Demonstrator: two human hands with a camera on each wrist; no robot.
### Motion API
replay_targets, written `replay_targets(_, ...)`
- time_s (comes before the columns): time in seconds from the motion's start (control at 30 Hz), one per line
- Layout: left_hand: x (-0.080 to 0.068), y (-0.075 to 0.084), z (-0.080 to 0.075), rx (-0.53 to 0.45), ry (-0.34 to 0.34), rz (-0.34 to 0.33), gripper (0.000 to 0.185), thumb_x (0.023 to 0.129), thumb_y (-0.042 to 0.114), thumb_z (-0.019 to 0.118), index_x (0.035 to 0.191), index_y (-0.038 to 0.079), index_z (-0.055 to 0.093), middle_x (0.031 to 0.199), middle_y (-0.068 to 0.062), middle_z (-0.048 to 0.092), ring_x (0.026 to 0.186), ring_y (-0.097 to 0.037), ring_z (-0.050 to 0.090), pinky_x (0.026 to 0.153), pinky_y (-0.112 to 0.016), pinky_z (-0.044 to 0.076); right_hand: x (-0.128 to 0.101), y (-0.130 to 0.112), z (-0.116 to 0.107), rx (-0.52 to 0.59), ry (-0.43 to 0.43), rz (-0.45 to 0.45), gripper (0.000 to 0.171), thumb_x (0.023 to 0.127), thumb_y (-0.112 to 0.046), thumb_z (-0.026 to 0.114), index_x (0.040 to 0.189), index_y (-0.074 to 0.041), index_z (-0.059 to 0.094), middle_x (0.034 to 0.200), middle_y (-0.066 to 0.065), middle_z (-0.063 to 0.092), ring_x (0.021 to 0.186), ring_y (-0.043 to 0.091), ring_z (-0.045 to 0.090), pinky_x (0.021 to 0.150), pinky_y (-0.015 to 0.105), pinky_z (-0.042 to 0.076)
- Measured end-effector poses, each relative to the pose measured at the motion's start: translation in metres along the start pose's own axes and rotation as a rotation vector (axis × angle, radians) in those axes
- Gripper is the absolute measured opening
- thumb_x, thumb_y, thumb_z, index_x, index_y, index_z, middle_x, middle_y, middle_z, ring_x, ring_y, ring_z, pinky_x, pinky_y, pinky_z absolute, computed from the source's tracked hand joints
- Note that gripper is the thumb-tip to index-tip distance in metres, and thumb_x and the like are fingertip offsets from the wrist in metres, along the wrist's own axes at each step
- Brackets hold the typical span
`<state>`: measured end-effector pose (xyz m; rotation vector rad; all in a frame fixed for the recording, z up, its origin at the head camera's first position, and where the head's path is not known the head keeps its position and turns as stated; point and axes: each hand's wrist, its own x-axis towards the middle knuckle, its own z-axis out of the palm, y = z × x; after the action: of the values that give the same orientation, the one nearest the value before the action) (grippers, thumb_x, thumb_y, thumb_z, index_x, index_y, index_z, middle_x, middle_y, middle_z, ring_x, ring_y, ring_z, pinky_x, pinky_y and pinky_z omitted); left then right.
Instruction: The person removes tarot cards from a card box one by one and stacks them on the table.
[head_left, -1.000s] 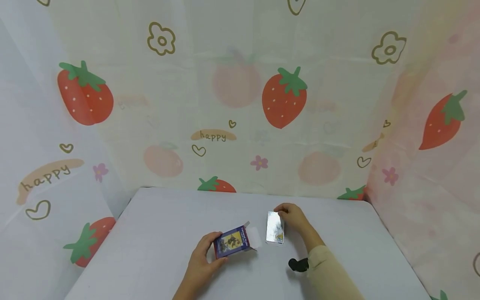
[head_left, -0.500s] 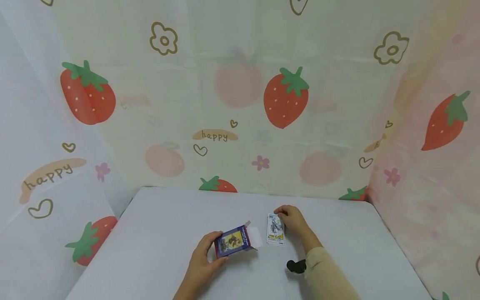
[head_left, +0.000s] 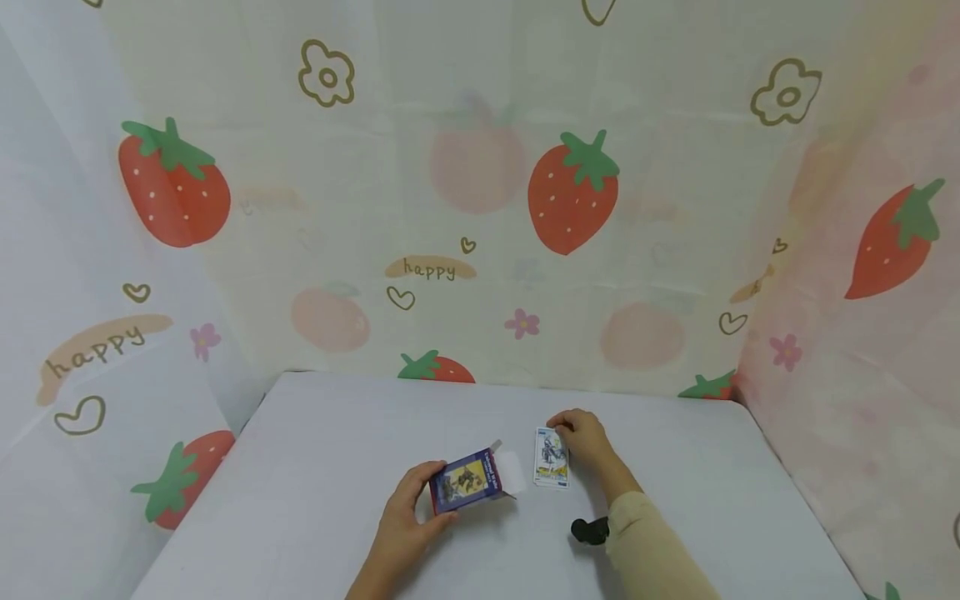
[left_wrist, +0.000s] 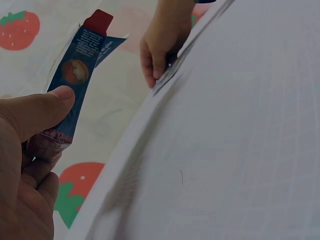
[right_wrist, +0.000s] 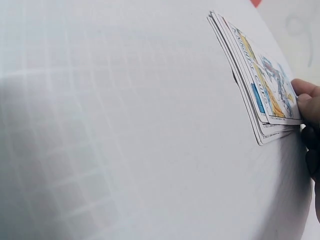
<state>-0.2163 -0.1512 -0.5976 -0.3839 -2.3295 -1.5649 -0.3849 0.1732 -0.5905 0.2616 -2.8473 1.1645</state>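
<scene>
In the head view, my left hand point(head_left: 405, 517) grips a blue and red card box point(head_left: 465, 481) with a yellow picture on its front. The box lies tilted in the hand, its white end flap open toward the right; the left wrist view shows the thumb along the narrow side of the box point(left_wrist: 75, 72). To its right lies a small stack of picture cards point(head_left: 551, 462), face up and slightly fanned at the edges in the right wrist view. My right hand point(head_left: 588, 437) pinches the far end of the cards point(right_wrist: 265, 75) between thumb and fingers.
A white-covered table point(head_left: 300, 500) spreads under both hands. Strawberry-printed cloth point(head_left: 480, 208) hangs at its back and on both sides. A small black device point(head_left: 590, 531) sits at the right sleeve's cuff.
The silvery glare on the top card has gone and its printed picture shows. Both hands stay almost where they were, holding the box and the cards.
</scene>
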Motion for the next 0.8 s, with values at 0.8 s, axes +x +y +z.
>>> replay_targets(0.8, 0.000, 0.002, -0.001, 0.012, 0.000, -0.019, 0.079, 0.072, 0.004, 0.091, 0.142, 0.017, 0.058, 0.143, 0.007, 0.056, 0.140, -0.022, 0.051, 0.122, -0.040, 0.038, -0.007, -0.001, -0.008, 0.010, 0.021, -0.034, 0.016, 0.098, -0.003, 0.063, 0.107, -0.008, 0.075, 0.110, 0.010, 0.071, 0.109, 0.029, 0.063, 0.100, 0.050, 0.054)
